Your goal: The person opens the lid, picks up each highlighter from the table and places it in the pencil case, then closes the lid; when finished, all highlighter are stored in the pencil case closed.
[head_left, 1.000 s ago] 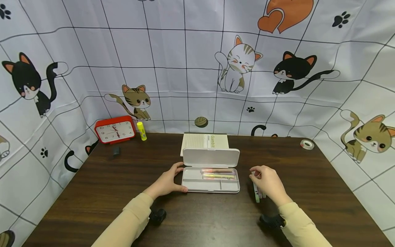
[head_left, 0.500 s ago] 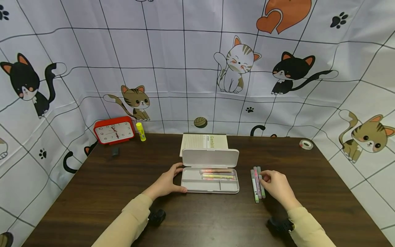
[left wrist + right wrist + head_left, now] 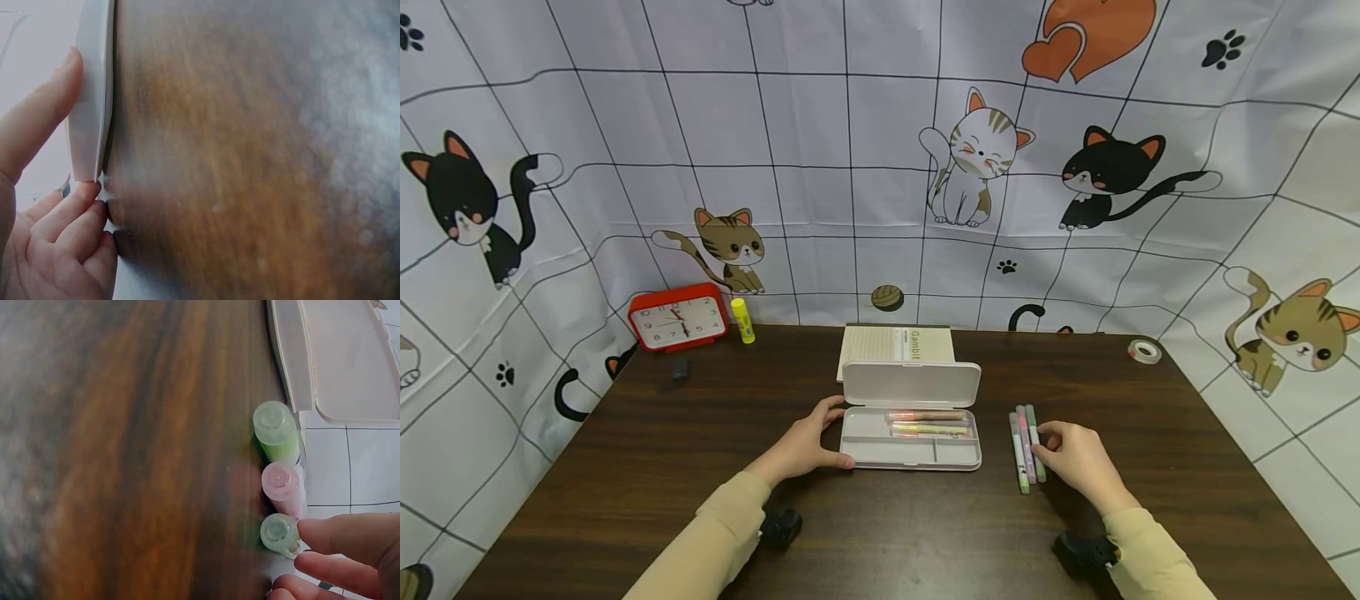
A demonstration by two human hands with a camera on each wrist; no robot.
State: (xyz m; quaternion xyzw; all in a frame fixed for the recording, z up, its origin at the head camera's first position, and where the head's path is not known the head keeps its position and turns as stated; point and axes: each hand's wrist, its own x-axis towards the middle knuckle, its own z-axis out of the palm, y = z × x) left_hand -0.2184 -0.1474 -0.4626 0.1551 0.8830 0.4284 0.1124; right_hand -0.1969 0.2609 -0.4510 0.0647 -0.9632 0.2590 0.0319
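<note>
Right hand (image 3: 1071,461) curls its fingertips on the rightmost of three highlighters (image 3: 1027,446) lying right of the open pencil case (image 3: 910,450). Left hand (image 3: 805,443) grips the case. Best pinch one pen only and lift gently.

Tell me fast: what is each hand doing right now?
Left hand: grips the left end of the open pencil case, thumb and fingers curled round it.
Right hand: fingertips pinch the rightmost highlighter on the table.

Open tabletop around a central cluster

The pencil case (image 3: 910,437) with raised lid, three pens (image 3: 1027,446) just right and notebook (image 3: 897,343) behind blocked the middle; both sides lay open.
</note>
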